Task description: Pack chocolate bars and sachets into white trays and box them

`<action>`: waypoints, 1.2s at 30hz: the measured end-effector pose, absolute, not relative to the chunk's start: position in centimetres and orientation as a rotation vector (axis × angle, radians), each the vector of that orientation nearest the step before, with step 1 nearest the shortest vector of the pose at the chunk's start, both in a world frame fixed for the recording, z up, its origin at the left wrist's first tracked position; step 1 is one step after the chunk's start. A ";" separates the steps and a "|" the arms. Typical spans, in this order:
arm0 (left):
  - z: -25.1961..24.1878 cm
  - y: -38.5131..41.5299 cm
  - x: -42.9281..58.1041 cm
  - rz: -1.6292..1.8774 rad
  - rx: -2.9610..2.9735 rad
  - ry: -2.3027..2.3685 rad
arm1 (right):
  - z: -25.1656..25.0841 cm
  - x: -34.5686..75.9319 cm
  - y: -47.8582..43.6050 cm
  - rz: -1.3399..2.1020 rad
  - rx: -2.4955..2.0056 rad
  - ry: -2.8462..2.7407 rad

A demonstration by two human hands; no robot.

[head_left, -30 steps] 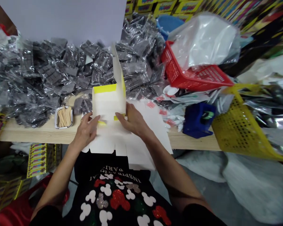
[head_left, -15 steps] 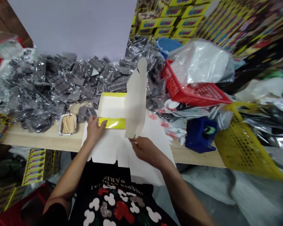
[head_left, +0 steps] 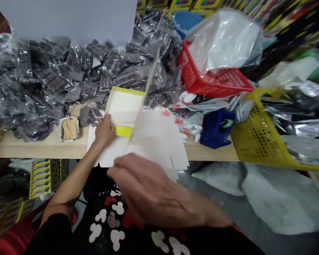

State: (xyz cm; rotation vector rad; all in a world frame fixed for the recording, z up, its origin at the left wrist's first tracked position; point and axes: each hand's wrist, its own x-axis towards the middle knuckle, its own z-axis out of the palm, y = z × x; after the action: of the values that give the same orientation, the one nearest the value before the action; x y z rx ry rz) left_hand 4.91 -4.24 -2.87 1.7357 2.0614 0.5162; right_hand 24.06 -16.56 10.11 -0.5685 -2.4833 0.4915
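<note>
Open yellow-and-white card box (head_left: 123, 131) on flat white card sheets (head_left: 159, 131)

It looks light, springy, easily creased; corners seem the firmest hold. Your left hand (head_left: 105, 131) curls closed on its near left corner. Your blurred right hand (head_left: 146, 187), nearer you, has curled fingers; whether they grip anything, I cannot tell.

A black short-sleeved shirt (head_left: 142, 244) is worn. Its front is printed with rounded, three-lobed mouse-head shapes: several white shapes (head_left: 117, 239), some red shapes (head_left: 110, 200) and a glittery silver-grey shape (head_left: 113, 219). Farther off, some white lettering (head_left: 105, 193) is seen, mostly hidden. The left sleeve (head_left: 51, 232) and right sleeve (head_left: 220, 241) are plain black; the left hand (head_left: 104, 131) and right hand (head_left: 147, 187) are left bare.
</note>
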 end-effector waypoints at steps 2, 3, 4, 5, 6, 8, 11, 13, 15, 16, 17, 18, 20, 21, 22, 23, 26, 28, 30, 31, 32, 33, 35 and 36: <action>-1.7 -4.2 5.3 0.443 1.733 2.075 | 10.1 24.3 -17.3 0.785 -0.337 -2.712; -1.2 -4.3 5.5 0.409 1.731 2.084 | 9.3 24.0 -17.2 0.879 -0.337 -2.743; -0.8 -4.4 5.6 0.380 1.727 2.098 | 7.8 23.4 -17.0 0.915 -0.438 -2.715; -0.5 -4.5 5.8 0.363 1.722 2.110 | 6.1 22.7 -16.4 0.896 -0.620 -2.637; -0.3 -4.6 6.0 0.360 1.719 2.119 | 4.1 22.1 -15.7 0.833 -0.833 -2.522; -0.3 -4.8 6.3 0.371 1.715 2.118 | 0.2 20.9 -13.7 0.679 -1.187 -2.330; -1.1 -5.1 6.6 0.453 1.712 2.071 | -3.3 20.1 -10.2 0.564 -1.459 -2.320; -2.0 -5.6 6.6 0.675 1.688 1.982 | -3.6 20.3 -8.2 0.568 -1.557 -2.379; -3.0 -6.4 6.7 1.039 1.571 1.823 | -2.9 20.7 -6.9 0.567 -1.603 -2.394; -3.4 -6.9 6.8 1.212 1.455 1.731 | -2.5 20.9 -6.6 0.555 -1.609 -2.387; -3.8 -7.4 7.0 1.338 1.305 1.640 | -2.1 21.1 -6.5 0.542 -1.608 -2.373; -4.0 -7.8 7.2 1.410 1.135 1.558 | -1.9 21.2 -6.6 0.542 -1.594 -2.368; -4.2 -8.6 7.8 1.443 0.837 1.414 | -1.8 21.2 -7.0 0.591 -1.521 -2.370; -4.1 -8.9 8.0 1.438 0.741 1.352 | -1.8 21.1 -7.2 0.637 -1.466 -2.366; -3.9 -9.1 8.1 1.437 0.691 1.305 | -1.9 21.0 -7.2 0.688 -1.403 -2.349; -3.6 -9.2 8.2 1.443 0.685 1.277 | -2.0 20.9 -7.2 0.741 -1.334 -2.321; -2.9 -9.3 7.5 1.432 0.846 1.292 | -1.4 20.8 -6.7 0.842 -1.125 -2.238; -2.7 -9.1 6.8 1.428 0.970 1.360 | -0.5 21.0 -6.2 0.836 -1.043 -2.275; -2.6 -8.7 6.4 1.466 1.026 1.398 | 0.7 21.4 -5.7 0.790 -1.046 -2.333; -2.5 -8.4 6.3 1.503 1.027 1.392 | 1.3 21.7 -5.6 0.746 -1.073 -2.343; -2.3 -8.3 6.3 1.543 1.023 1.365 | 1.8 21.9 -5.5 0.680 -1.113 -2.340; -1.9 -8.2 6.4 1.577 1.018 1.327 | 2.3 22.1 -5.6 0.596 -1.159 -2.330; -1.0 -8.4 6.7 1.617 1.038 1.276 | 3.1 22.4 -5.9 0.405 -1.230 -2.328; -0.6 -8.6 6.8 1.624 1.069 1.269 | 3.4 22.4 -6.0 0.328 -1.244 -2.342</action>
State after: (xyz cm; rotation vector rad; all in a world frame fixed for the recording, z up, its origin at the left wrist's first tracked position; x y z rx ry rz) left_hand 6.77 -8.60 -0.61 1.0688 1.2693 1.6243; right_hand 22.40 -6.05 3.45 -1.2435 -2.3421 0.3279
